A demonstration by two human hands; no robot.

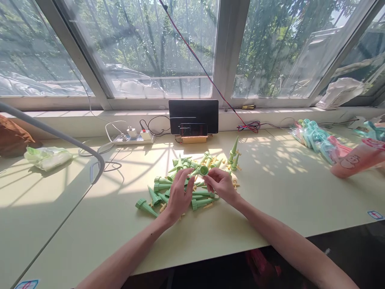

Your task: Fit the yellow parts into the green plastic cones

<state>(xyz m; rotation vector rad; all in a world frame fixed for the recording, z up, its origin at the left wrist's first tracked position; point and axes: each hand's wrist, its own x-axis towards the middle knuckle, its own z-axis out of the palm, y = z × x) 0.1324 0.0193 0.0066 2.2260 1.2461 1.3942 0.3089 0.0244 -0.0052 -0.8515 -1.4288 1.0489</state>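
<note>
A hollow green plastic cone spike [203,170] is held up between my hands, its round open end facing me. My left hand [179,195] has thumb and fingers closed around the spike's narrower side. Close against the open end, my right hand [221,185] is pinched; whatever its fingertips hold is hidden. Beneath both hands lies a loose pile of similar green spikes [202,203], mixed with small yellow cross-shaped pieces [163,207]. Right of the pile, a few green spikes [234,149] stand upright with yellow pieces attached.
A dark tablet [194,112] and a phone [193,129] lean on a stand at the back. To the left are a power strip [134,139], a grey curved tube [60,134] and a wipes pack [48,157]. Bagged teal items [313,134] and a pink cup [357,158] sit right.
</note>
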